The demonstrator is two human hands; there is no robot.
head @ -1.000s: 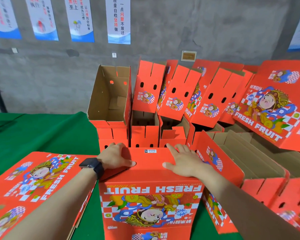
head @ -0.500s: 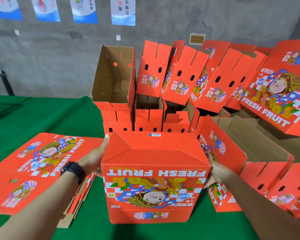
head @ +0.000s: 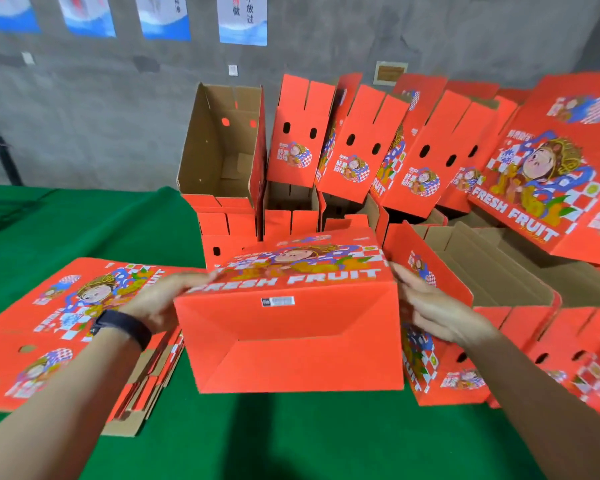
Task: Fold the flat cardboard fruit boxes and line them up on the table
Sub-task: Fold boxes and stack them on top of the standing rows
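Observation:
A folded red fruit box (head: 291, 337) hangs between my hands above the green table (head: 84, 237), its closed bottom turned toward me and its "FRESH FRUIT" side facing up. My left hand (head: 160, 299), a dark watch on its wrist, presses flat against the box's left side. My right hand (head: 426, 306) presses with straight fingers on the right side. A stack of flat box blanks (head: 66, 323) lies at the left under my left arm. Several folded boxes (head: 291, 188) with raised flaps stand in a row behind.
An open box (head: 482, 306) stands just right of the held one. More red boxes (head: 551, 168) lean in a pile at the right. A grey wall (head: 84, 116) with posters closes off the back. Bare green cloth lies at the far left and near front.
My hands moved from the top of the box to its two sides. They lifted it and tipped it over, so its bottom now faces me instead of its printed front.

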